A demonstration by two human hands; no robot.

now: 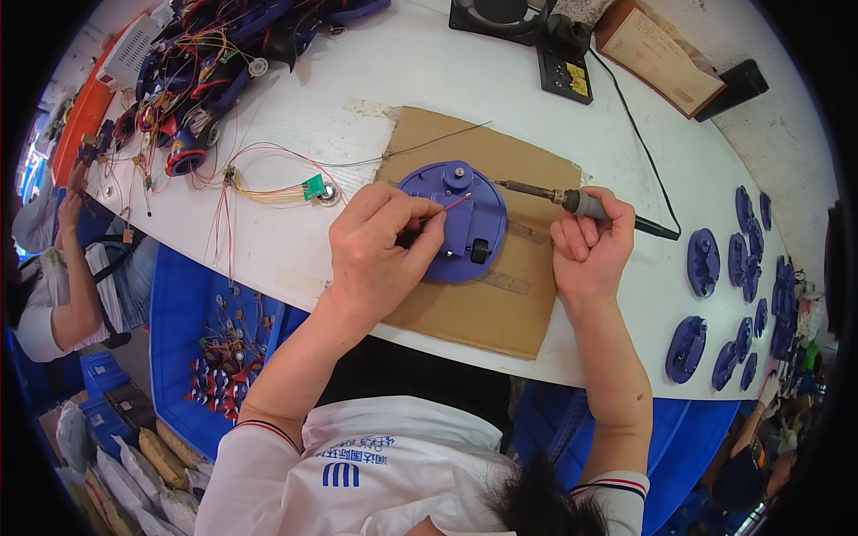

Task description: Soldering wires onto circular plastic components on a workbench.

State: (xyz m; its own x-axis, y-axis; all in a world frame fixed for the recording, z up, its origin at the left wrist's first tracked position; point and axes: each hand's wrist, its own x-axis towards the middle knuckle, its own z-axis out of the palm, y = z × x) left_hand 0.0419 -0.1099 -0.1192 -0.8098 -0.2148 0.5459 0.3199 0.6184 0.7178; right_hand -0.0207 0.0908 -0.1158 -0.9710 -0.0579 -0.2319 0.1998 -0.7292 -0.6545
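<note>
A purple oval plastic base [460, 223] with a small black wheel lies on a brown cardboard sheet [500, 308]. Over its left side, my left hand [380, 237] pinches a thin red wire [453, 205] between thumb and fingers; the wire's end lies above the base. My right hand [593, 234] grips a soldering iron [585, 205] by its handle. The iron's tip points left and is just right of the base's upper edge, apart from the wire. A green circuit board [314, 187] with yellow and red wires rests left of the cardboard.
Wired purple assemblies [206, 89] pile up at the far left. A soldering stand [565, 67] and a cardboard box [660, 58] stand at the back. Several purple bases [703, 263] lie at right. Below the table's left edge is a blue bin [179, 313]; a co-worker [76, 277] sits left.
</note>
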